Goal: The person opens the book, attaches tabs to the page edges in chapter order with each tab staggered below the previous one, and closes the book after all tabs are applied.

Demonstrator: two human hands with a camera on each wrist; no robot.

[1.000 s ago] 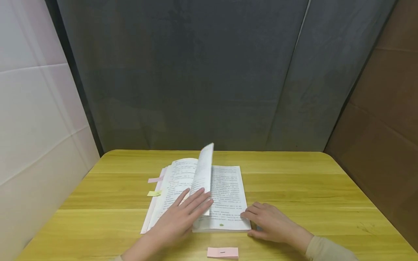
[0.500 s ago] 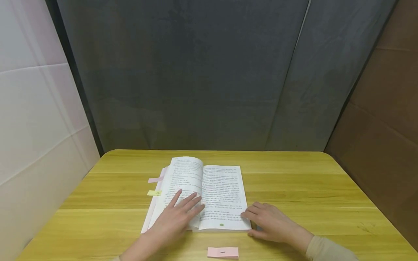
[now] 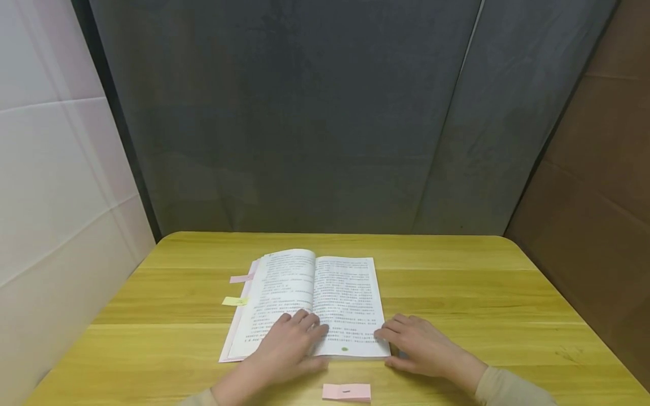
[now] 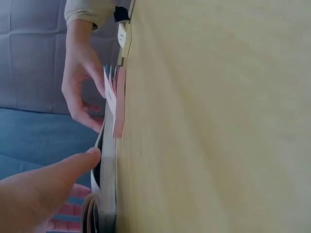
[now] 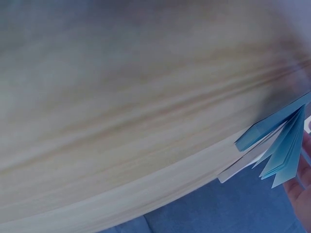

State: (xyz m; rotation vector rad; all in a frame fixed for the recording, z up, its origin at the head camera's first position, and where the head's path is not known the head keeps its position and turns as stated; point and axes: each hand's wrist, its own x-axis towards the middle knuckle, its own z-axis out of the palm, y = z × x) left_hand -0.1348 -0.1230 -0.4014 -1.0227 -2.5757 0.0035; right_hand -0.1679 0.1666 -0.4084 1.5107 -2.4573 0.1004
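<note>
An open book lies on the table, its printed pages facing up. My left hand rests on the lower part near the gutter, fingers loosely bent, thumb by the bottom edge. In the left wrist view, the left thumb touches a slightly raised page edge. My right hand holds the lower right corner, fingertips on the page and thumb at the edge. A pink tab and a yellow tab stick out from the left pages. Below the book lies a pink sticky-note pad.
The wooden table is bounded by a dark cloth behind and panels on both sides. Fanned bluish slips show in the right wrist view. A small yellow pad stands near the far sleeve in the left wrist view.
The raised page has come down onto the left side of the book. My left hand first went left with it, then came back toward the lower gutter. The right hand stayed put.
</note>
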